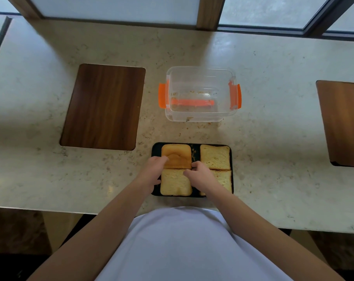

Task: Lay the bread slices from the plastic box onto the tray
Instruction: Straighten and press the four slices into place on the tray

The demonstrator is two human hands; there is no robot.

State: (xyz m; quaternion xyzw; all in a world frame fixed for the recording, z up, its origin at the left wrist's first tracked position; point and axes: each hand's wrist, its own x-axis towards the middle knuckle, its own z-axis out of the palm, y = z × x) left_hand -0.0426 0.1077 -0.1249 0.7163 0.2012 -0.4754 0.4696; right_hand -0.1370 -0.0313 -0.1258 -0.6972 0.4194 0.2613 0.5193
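- Plastic box point(200, 94): clear, rectangular, orange latches at both short sides, standing upright and open on the counter beyond the tray; holds only crumbs.
- Tray point(155, 148): black, rectangular, at the near counter edge.
- Bread slices: four, lying flat in a two-by-two grid on the tray. Far-left slice point(176, 156) shows browned crust; far-right slice point(215, 157), near-left slice point(175, 184) and near-right slice point(225, 179) show pale crumb; the last is partly hidden.

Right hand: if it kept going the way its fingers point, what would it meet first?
Probably the crust slice at the tray's far left; the right hand already looks to touch its near corner, though depth is unclear.
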